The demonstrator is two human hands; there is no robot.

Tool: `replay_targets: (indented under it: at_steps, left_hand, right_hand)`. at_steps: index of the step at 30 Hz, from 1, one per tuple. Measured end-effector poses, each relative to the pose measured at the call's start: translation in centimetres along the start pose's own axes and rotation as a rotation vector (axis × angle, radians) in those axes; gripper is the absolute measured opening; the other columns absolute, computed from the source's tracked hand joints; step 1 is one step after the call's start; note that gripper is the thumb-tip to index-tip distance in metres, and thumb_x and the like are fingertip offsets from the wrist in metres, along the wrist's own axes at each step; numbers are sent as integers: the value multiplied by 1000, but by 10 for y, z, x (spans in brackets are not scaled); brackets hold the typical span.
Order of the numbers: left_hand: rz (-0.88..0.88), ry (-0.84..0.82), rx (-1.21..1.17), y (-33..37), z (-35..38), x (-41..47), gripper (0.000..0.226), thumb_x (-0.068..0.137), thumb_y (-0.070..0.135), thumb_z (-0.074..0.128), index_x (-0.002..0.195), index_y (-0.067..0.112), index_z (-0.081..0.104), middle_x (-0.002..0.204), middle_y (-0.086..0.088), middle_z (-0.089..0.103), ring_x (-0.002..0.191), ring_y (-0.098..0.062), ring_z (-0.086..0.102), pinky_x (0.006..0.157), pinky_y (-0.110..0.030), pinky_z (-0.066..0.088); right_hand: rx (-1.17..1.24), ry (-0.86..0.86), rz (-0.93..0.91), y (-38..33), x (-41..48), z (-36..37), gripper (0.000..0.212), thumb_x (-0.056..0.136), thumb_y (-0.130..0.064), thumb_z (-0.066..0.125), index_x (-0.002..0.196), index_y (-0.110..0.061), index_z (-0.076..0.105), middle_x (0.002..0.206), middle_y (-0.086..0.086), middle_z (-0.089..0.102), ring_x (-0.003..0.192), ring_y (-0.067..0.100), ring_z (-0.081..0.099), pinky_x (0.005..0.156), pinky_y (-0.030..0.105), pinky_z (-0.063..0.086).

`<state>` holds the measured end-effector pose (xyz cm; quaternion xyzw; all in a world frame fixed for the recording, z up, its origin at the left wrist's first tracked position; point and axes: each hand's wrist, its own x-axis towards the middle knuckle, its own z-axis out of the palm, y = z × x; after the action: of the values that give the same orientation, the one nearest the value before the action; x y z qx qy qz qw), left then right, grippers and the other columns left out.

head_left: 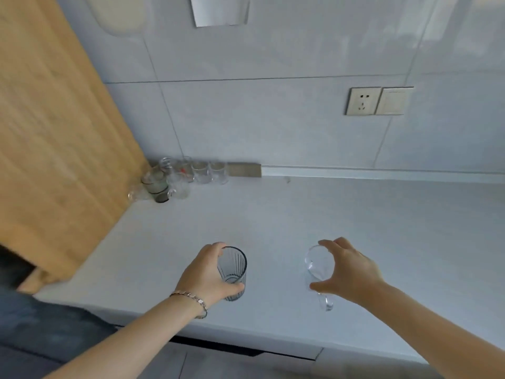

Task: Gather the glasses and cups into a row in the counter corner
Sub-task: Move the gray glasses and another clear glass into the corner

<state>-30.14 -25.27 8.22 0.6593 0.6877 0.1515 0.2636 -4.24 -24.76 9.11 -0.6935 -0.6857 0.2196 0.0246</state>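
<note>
The left hand (209,272) is wrapped around a smoky ribbed glass (232,272), thumb low on its near side and fingers curled over the far rim; the glass stands upright on the pale counter (273,214), near its front edge. A chain bracelet (191,298) circles that wrist. To the right of the ribbed glass, apart from it, the right hand (347,272) spreads over a clear glass mug (318,265), fingers arched above the rim and thumb down by its handle; whether the hand actually presses the mug cannot be told. Well beyond the ribbed glass, toward the back left where the counter meets a wooden panel (54,132), a cluster of clear glasses and cups (177,177) stands bunched against the tiled wall (273,119). A wall socket (363,101) sits on the tiles to the right of the cluster, higher up.
</note>
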Motion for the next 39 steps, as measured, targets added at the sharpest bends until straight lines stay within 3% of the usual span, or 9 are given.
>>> replay_targets:
  at_steps: [9, 17, 20, 23, 28, 39]
  left_hand:
    - [-85, -20, 68, -115, -80, 83, 80, 65, 34, 79, 132, 20, 39, 131, 0, 46, 119, -20, 51, 97, -29, 42]
    - [-120, -36, 223, -134, -102, 186, 83, 66, 42, 76, 135, 21, 35, 134, -2, 39, 111, -24, 56, 89, -34, 50]
    - [-115, -30, 239, -133, -106, 228, 85, 67, 43, 76, 137, 21, 34, 138, 0, 38, 119, -22, 51, 94, -36, 49]
    - [-61, -9, 278, -131, -108, 271, 83, 67, 42, 75, 137, 17, 36, 139, -1, 41, 128, -20, 43, 101, -34, 43]
    - [19, 28, 357, -126, -104, 340, 77, 68, 42, 74, 132, 13, 41, 132, -4, 48, 123, -23, 46, 101, -33, 39]
    - [231, -133, 528, -167, -88, 417, 81, 71, 50, 68, 136, 14, 37, 134, -3, 49, 125, -23, 45, 107, -32, 31]
  right_hand:
    - [15, -50, 3, -116, 93, 38, 90, 64, -49, 76, 141, -31, 32, 135, -9, 41, 116, 15, 55, 89, 27, 46]
    - [-9, -89, -30, -144, 188, 45, 91, 63, -48, 76, 140, -32, 32, 133, -9, 41, 116, 16, 54, 87, 27, 45]
    - [1, -95, -46, -152, 224, 41, 91, 63, -48, 76, 141, -32, 31, 133, -9, 41, 117, 16, 53, 88, 27, 45]
    - [23, -101, -56, -159, 256, 38, 92, 62, -50, 76, 141, -32, 31, 133, -10, 41, 118, 16, 52, 91, 27, 45]
    - [45, -94, -27, -169, 290, 36, 93, 63, -50, 76, 141, -33, 30, 135, -10, 40, 118, 15, 51, 92, 27, 46]
    - [79, -89, 159, -193, 313, 67, 92, 65, -48, 75, 143, -34, 28, 137, -12, 37, 120, 13, 48, 91, 24, 44]
